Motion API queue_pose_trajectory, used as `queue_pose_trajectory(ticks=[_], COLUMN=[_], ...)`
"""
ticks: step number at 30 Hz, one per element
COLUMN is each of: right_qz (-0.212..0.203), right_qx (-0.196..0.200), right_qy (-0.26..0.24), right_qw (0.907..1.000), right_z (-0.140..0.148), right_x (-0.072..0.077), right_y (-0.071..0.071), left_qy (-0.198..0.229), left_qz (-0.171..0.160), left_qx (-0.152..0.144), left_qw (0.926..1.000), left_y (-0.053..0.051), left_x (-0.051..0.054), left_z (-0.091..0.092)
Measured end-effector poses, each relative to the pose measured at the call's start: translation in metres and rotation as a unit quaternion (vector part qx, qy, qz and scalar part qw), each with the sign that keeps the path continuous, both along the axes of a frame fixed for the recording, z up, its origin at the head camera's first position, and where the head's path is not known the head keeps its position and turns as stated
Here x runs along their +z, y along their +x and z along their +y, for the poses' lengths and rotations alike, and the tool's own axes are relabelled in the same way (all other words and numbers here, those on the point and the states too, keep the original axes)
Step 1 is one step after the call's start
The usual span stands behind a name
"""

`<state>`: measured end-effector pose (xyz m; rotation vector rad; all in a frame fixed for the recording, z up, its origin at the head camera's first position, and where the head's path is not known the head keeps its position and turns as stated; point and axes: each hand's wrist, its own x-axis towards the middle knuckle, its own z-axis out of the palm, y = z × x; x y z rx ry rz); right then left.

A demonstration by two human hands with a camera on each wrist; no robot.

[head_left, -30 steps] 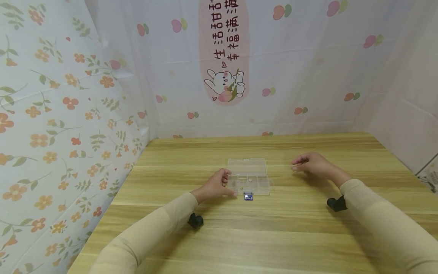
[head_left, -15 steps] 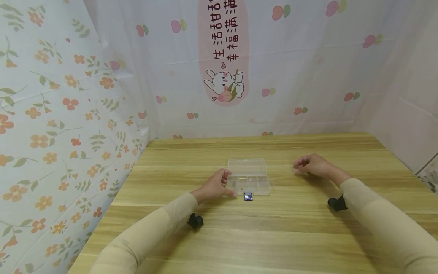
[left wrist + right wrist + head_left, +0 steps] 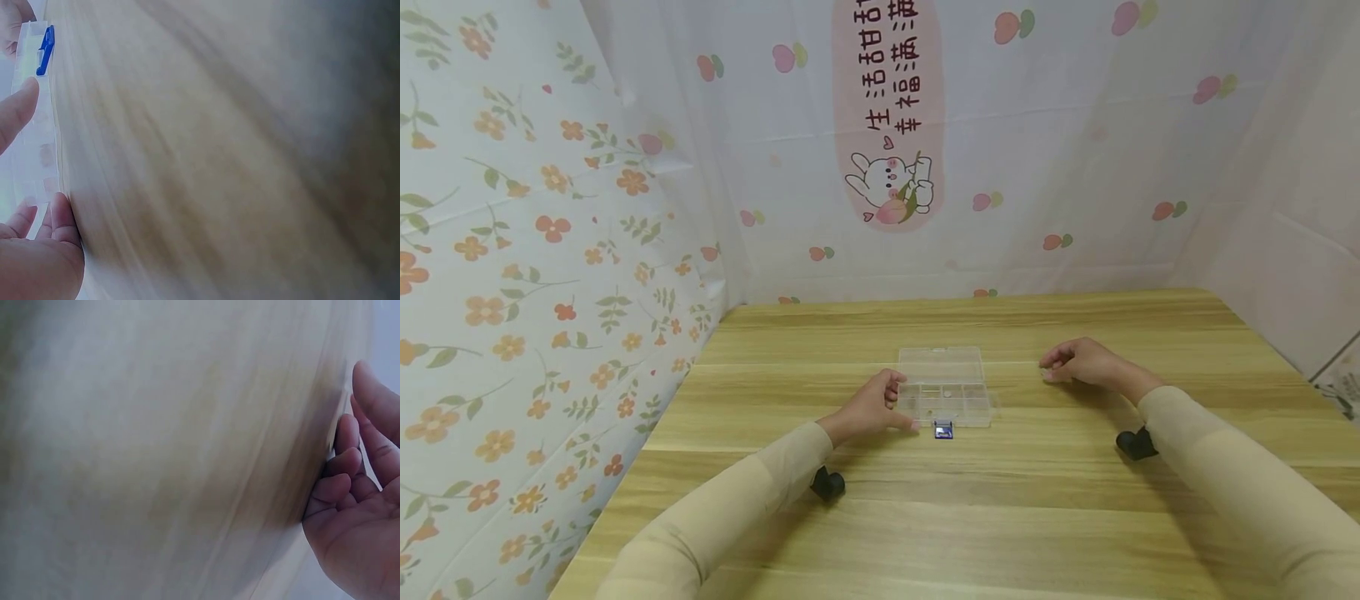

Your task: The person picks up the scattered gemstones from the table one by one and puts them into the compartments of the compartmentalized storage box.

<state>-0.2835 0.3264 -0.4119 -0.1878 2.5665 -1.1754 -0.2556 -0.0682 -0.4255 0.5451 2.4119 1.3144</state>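
A clear plastic compartment box (image 3: 966,412) lies on the wooden table with its lid (image 3: 940,365) folded back. A blue latch (image 3: 943,430) hangs at its front edge. A few tiny items sit in the compartments, too small to identify. My left hand (image 3: 874,406) holds the box's left end, thumb along the front and fingers at the side; the left wrist view shows the same grip beside the blue latch (image 3: 45,50). Right of the box, my right hand (image 3: 1086,362) is low over the table, fingers bent. Whether a tiny thing is between its fingertips cannot be told.
The wooden table (image 3: 925,517) extends around the box. Patterned cloth (image 3: 1037,167) hangs behind it, and a flowered cloth (image 3: 550,292) hangs on the left. Black wrist mounts (image 3: 827,484) show under both sleeves.
My right hand shifts very slightly, staying low right of the box. The left hand and the box keep their places.
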Motion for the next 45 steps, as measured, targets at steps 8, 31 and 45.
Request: queue_pose_trajectory(ticks=[8,31,45], right_qz=[-0.004,0.006,0.014], right_qx=[-0.001,-0.012,-0.010], right_qy=[-0.005,-0.001,-0.004], right_qw=[1.0000,0.9999,0.9998], right_z=[-0.0041,-0.0082,-0.0064], right_x=[0.0003,-0.0054,-0.0026], right_y=[0.0010,0.0019,0.0026], left_qy=[-0.002,-0.005,-0.001], left_qz=[0.002,0.006,0.004], left_qx=[0.002,0.007,0.003], left_qw=[1.0000,0.9999,1.0000], left_y=[0.0001,-0.0017,-0.0018], left_x=[-0.0002,-0.0043,-0.0022], left_z=[-0.0006,-0.0017,-0.0011])
